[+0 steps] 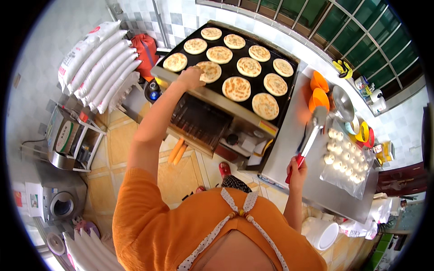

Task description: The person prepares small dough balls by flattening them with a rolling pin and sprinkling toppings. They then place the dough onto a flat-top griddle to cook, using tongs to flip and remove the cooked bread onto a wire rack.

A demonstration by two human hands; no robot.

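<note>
My left hand (pixel 191 77) reaches over the front edge of a black griddle (pixel 217 86), its fingers bent and closed at the left edge of a round browned flatbread (pixel 210 72). Part of that bread is covered by the fingers. Several more flatbreads lie spaced out on the griddle, among them a large one (pixel 236 89) near the front and another (pixel 265 106) at the right corner. My right hand (pixel 296 173) is wrapped round the red handle of metal tongs (pixel 312 137). The grey tip points away from me, above the steel table, and is slightly blurred.
Beneath the griddle an oven drawer (pixel 199 122) stands pulled out, with two orange handles (pixel 177 151). The steel table (pixel 289 158) at right bears dough balls (pixel 346 156) on plastic, orange bowls (pixel 319 99) and a metal basin (pixel 342 104). White sacks (pixel 99 67) are stacked at left.
</note>
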